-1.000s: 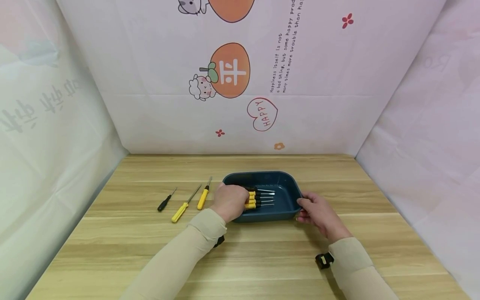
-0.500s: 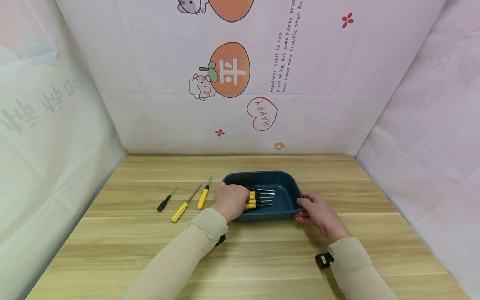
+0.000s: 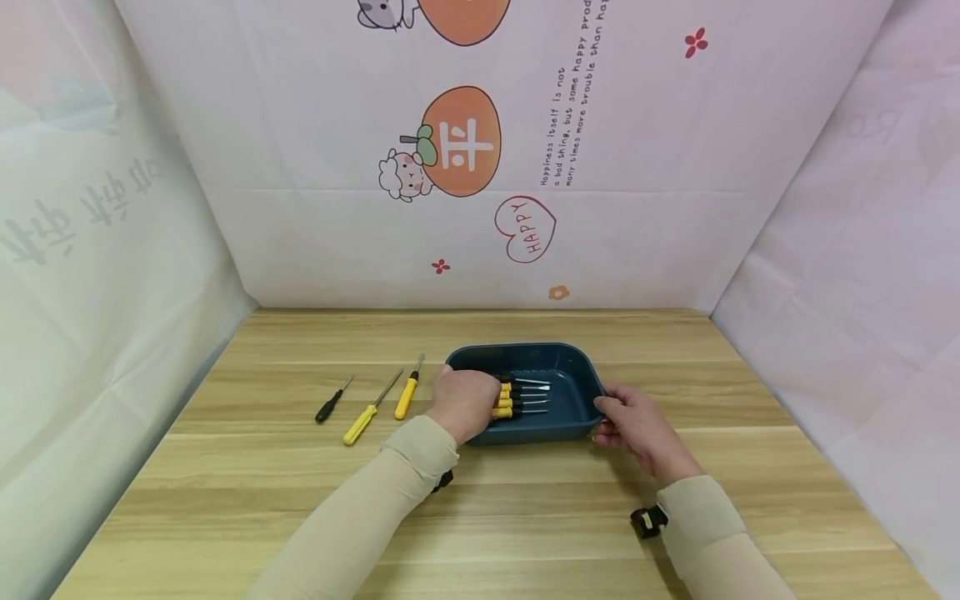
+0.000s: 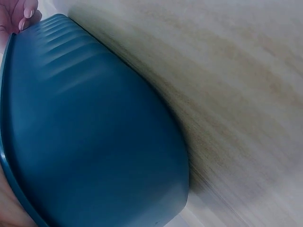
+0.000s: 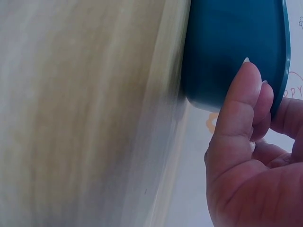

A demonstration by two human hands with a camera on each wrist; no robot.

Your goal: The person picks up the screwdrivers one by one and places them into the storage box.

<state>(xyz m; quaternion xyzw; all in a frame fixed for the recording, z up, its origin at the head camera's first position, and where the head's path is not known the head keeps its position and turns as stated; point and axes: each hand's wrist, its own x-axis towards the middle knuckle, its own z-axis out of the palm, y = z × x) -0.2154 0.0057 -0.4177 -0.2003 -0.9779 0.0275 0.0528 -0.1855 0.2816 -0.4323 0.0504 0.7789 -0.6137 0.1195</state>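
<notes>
A dark blue tray (image 3: 525, 347) sits mid-table. My left hand (image 3: 468, 402) is inside its left half, fingers curled over the handles of several yellow-and-black screwdrivers (image 3: 519, 400) whose shafts point right. My right hand (image 3: 618, 412) grips the tray's right rim. In the right wrist view the right hand's fingers (image 5: 246, 94) press on the outer wall of the tray (image 5: 227, 38). The left wrist view shows mostly the outer wall of the tray (image 4: 94, 132), and the left fingers are hidden there.
Three screwdrivers lie on the wooden table left of the tray: a small black one (image 3: 332, 400), a long yellow one (image 3: 366, 414) and a yellow one (image 3: 407, 392) nearest the tray. Printed cloth walls close in the table at the back and both sides.
</notes>
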